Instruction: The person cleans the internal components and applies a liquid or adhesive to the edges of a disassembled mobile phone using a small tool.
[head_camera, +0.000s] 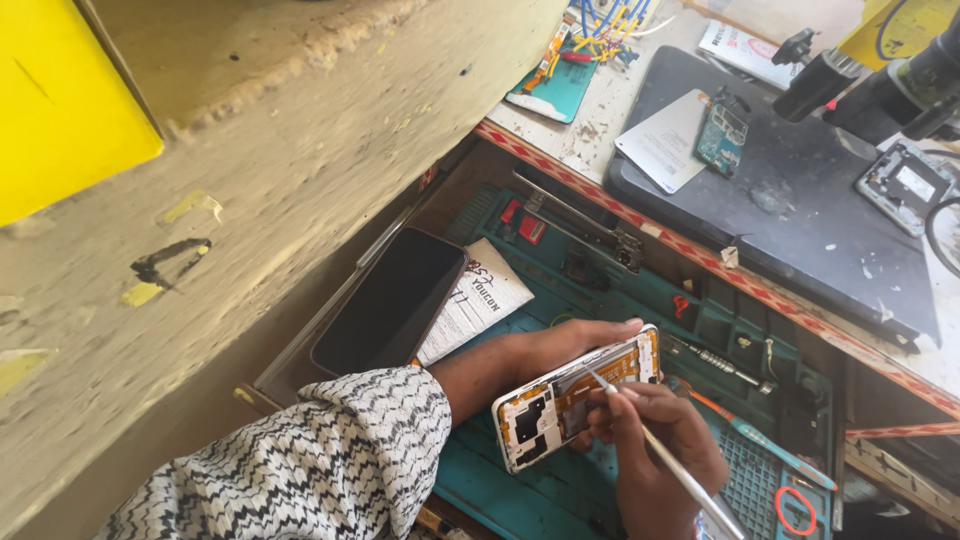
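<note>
White plastic frame, copper-orange flex strips and dark chips showing: that's the opened white-framed phone with its back cover off (577, 396), one slim rectangle held tilted just above the teal rubber repair mat (520, 500). The left hand (545, 350) comes in from under a black-and-white zigzag knit sleeve (330, 465) and cups the phone from behind, its grip closed around the phone's edge with the fingertips curling over the top side. The right hand (655, 450) has its grip pinched shut on a thin silver metal tweezer tool (660, 450), and the fine tip touches the board near the phone's middle.

Counting stuff: one more phone, a glossy black slab (390, 300), lies screen-up to the left, resting partly on a white printed paper slip (475, 300). The mat is moulded into lots of little square compartments, and one screwdriver with a teal handle (760, 435) lies across them, next to one red rubber ring (797, 510). A silver metal clamp bar (580, 225) sits further up the mat.

Up on the scuffed, dusty surface (600, 120) there's a matte black pad (800, 210) holding one small green circuit board (722, 138) just beside one grey card (665, 140). The rough beige plaster wall (250, 200) on the left is crumbly, with flaking yellow paint patches.
</note>
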